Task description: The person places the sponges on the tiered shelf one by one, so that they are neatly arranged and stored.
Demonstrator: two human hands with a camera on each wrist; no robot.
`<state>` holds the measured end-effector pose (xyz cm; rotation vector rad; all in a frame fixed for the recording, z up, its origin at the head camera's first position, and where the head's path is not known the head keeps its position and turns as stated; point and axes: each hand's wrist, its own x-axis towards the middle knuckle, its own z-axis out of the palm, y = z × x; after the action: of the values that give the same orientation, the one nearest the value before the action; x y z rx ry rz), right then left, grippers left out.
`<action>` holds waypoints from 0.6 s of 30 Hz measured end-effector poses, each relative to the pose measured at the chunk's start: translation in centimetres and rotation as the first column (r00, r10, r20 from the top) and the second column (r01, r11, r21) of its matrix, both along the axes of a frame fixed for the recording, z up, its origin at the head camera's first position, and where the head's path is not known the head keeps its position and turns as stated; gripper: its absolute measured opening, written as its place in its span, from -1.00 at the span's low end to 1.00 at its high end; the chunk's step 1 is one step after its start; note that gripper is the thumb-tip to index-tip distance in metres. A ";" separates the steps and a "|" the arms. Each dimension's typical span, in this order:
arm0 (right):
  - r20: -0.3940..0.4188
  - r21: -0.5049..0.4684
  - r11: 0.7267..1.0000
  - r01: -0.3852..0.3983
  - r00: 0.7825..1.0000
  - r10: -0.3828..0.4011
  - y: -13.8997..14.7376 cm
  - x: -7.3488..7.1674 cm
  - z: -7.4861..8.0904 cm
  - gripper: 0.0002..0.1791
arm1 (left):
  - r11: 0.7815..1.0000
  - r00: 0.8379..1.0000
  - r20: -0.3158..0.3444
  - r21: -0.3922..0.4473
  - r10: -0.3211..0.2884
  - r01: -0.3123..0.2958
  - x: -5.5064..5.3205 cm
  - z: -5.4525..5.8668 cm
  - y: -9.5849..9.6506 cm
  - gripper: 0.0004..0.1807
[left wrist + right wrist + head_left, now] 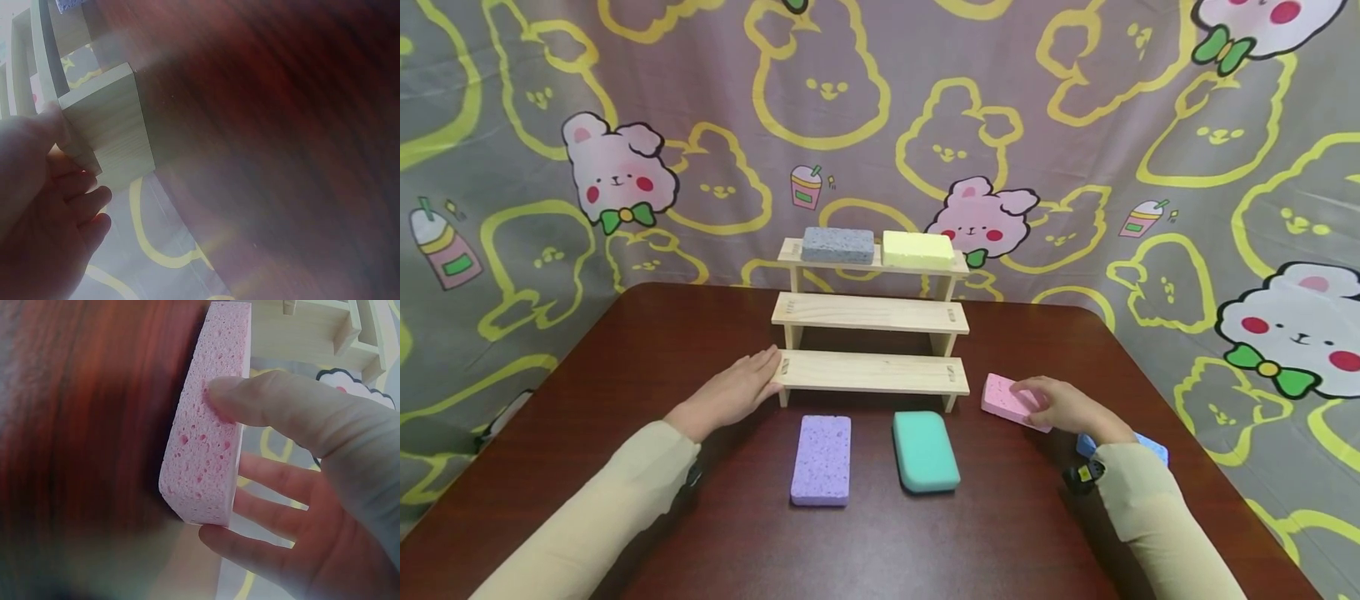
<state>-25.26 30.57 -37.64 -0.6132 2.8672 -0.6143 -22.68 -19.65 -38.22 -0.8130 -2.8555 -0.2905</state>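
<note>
A pale wooden three-tier rack stands on the table. My left hand holds the left end of its lowest tier; in the left wrist view the thumb lies at the tier's edge, the other fingers beyond it. Right of the rack, my right hand pinches a pink sponge that appears to be at table level. The right wrist view shows the thumb pressing the pitted face of the sponge, with the fingers along its far side.
A grey sponge and a yellow sponge sit on the top tier. In front of the rack lie a purple sponge and a teal sponge. Under my right wrist, a blue sponge is partly hidden. A patterned curtain hangs behind.
</note>
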 end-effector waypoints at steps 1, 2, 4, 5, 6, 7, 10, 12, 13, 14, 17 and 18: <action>-0.006 0.005 1.000 0.001 1.000 -0.001 0.0 -0.1 0.1 -0.47 | 1.000 1.000 0.000 -0.002 0.001 -0.001 0.0 0.0 0.0 -0.44; -0.013 0.010 1.000 0.000 1.000 0.000 0.0 -0.1 0.2 -0.47 | 1.000 1.000 -0.001 -0.002 0.003 -0.003 -0.1 0.0 0.0 -0.44; -0.020 0.012 1.000 -0.004 1.000 0.005 -0.1 -0.2 0.4 -0.47 | 1.000 1.000 -0.003 -0.004 0.004 -0.004 -0.1 0.0 0.0 -0.44; -0.023 0.012 1.000 -0.007 1.000 0.007 -0.1 -0.3 0.5 -0.47 | 1.000 1.000 -0.006 -0.003 0.003 -0.003 -0.1 -0.1 0.0 -0.44; -0.026 0.012 1.000 -0.006 1.000 0.006 -0.1 -0.4 0.6 -0.47 | 1.000 1.000 -0.008 -0.002 0.002 -0.002 -0.2 -0.1 0.0 -0.44; -0.030 0.013 1.000 -0.006 1.000 0.006 -0.1 -0.4 0.7 -0.47 | 1.000 1.000 -0.011 -0.001 0.001 -0.001 -0.2 -0.1 0.0 -0.45; -0.035 0.009 1.000 0.008 0.999 -0.008 -0.2 -0.6 1.1 -0.46 | 1.000 1.000 -0.018 0.007 -0.005 0.005 -0.2 -0.2 -0.1 -0.45; -0.048 0.012 1.000 0.007 0.999 -0.007 -0.3 -0.7 1.3 -0.47 | 1.000 1.000 -0.019 0.013 -0.009 0.009 -0.2 -0.3 -0.1 -0.45; -0.056 0.012 1.000 0.006 0.998 -0.005 -0.3 -0.7 1.4 -0.47 | 1.000 1.000 -0.019 0.016 -0.010 0.010 -0.2 -0.2 -0.1 -0.45; -0.067 0.014 1.000 0.005 0.998 -0.004 -0.3 -0.8 1.5 -0.47 | 1.000 1.000 -0.018 0.018 -0.010 0.011 -0.2 -0.2 -0.1 -0.45; -0.103 0.014 1.000 -0.013 0.995 0.014 -0.2 -0.9 1.8 -0.49 | 1.000 1.000 -0.015 0.019 -0.010 0.010 -0.1 -0.2 -0.1 -0.45; -0.116 0.014 1.000 -0.014 0.993 0.016 -0.2 -1.0 2.0 -0.49 | 1.000 1.000 -0.013 0.018 -0.008 0.008 -0.1 -0.2 -0.1 -0.45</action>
<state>-26.22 30.39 -35.65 -0.6896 2.9683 -0.5750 -22.77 -19.74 -38.39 -0.8202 -2.8343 -0.3102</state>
